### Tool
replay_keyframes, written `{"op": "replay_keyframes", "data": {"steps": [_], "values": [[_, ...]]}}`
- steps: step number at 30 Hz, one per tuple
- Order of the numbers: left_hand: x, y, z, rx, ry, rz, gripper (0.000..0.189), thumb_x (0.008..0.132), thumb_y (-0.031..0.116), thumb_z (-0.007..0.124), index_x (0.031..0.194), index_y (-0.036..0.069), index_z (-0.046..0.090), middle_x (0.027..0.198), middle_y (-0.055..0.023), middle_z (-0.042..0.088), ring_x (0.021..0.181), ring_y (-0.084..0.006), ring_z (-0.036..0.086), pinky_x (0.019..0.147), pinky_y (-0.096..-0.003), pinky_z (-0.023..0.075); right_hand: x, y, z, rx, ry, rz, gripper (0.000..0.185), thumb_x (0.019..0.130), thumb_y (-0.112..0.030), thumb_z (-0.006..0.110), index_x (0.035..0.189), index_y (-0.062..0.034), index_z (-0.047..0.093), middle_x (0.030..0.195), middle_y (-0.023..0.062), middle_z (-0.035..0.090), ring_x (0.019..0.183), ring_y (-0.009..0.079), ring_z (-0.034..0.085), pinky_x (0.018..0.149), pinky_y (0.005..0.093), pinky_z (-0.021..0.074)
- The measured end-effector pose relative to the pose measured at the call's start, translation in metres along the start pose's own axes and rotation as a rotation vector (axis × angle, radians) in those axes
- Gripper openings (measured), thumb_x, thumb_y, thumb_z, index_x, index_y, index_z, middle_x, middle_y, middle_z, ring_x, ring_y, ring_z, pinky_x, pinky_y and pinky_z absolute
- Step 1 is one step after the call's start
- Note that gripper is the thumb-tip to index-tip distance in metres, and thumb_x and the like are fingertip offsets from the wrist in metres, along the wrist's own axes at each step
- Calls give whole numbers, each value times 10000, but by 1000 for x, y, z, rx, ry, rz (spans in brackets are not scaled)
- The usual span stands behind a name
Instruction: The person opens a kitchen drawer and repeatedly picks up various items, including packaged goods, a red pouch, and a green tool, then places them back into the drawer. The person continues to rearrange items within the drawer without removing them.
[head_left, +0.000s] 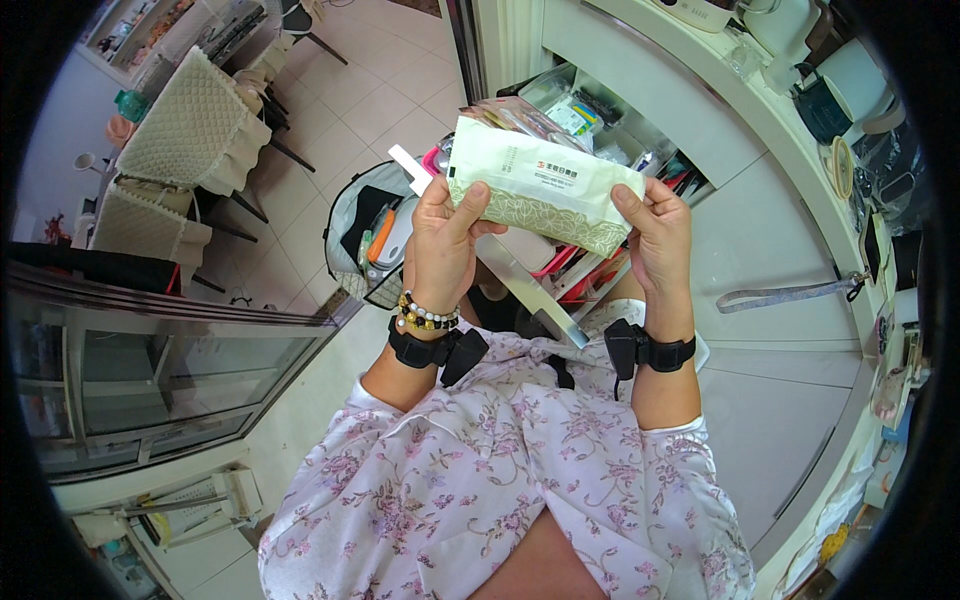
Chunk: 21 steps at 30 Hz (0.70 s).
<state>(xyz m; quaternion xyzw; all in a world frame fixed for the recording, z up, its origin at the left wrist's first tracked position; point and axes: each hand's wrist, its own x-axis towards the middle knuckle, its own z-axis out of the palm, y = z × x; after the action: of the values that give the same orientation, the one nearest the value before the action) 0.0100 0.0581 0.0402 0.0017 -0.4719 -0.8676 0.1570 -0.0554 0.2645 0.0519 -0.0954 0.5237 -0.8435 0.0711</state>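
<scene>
My left hand (454, 225) and my right hand (654, 221) stretch a flat pale-green printed packet (540, 184) between them, one at each end, thumbs on top. The packet bears writing and a leafy pattern along its lower side. Below and behind it stands a pulled-out drawer (544, 296) filled with clear plastic packets, red items and other small goods, partly hidden by the packet. Left of the drawer is an open round-cornered bag (337, 225) with a pale lining. It holds an orange-handled tool (381, 236) and a grey-white container (401, 232).
A white curved counter (720, 82) runs along the right, bearing a dark green pot (823, 109) and other kitchenware. A grey strap (784, 295) hangs from its edge. Chairs with quilted covers (184, 127) stand at upper left, above a glass sliding door (180, 382).
</scene>
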Motion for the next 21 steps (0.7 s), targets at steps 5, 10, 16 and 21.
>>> {"op": "replay_keyframes", "data": {"steps": [5, 10, 16, 21], "values": [[0, -2, 1, -17, 10, 12, 195, 894, 118, 559, 1061, 22, 531, 960, -97, 647, 771, -145, 653, 605, -243, 563, -3, -1, 0, -57, -48, 46, 283, 804, -60, 680, 1045, 65, 600, 923, 88, 663, 777, 96, 616, 715, 219, 492], [1, -2, 1, -7, 33, 10, 207, 897, 128, 557, 1071, 19, 530, 968, -101, 647, 791, -155, 655, 638, -260, 573, -7, 1, 0, -173, -101, 61, 300, 808, -73, 679, 1067, 57, 603, 960, 88, 660, 811, 102, 610, 743, 237, 491], [-3, -5, -4, 51, 71, -36, 245, 888, 167, 585, 1074, 14, 538, 986, -94, 643, 820, -149, 638, 666, -256, 533, -7, 5, -5, -154, -58, 46, 277, 829, -97, 657, 1065, 39, 607, 960, 92, 661, 814, 112, 618, 745, 246, 495], [-10, -7, -4, 318, 224, -35, 145, 882, 176, 593, 932, 48, 546, 819, -38, 617, 666, -78, 589, 547, -200, 500, -12, 4, -14, -323, 30, -27, 219, 836, -101, 644, 1032, -7, 627, 928, 49, 664, 819, 102, 608, 747, 275, 497]]}}
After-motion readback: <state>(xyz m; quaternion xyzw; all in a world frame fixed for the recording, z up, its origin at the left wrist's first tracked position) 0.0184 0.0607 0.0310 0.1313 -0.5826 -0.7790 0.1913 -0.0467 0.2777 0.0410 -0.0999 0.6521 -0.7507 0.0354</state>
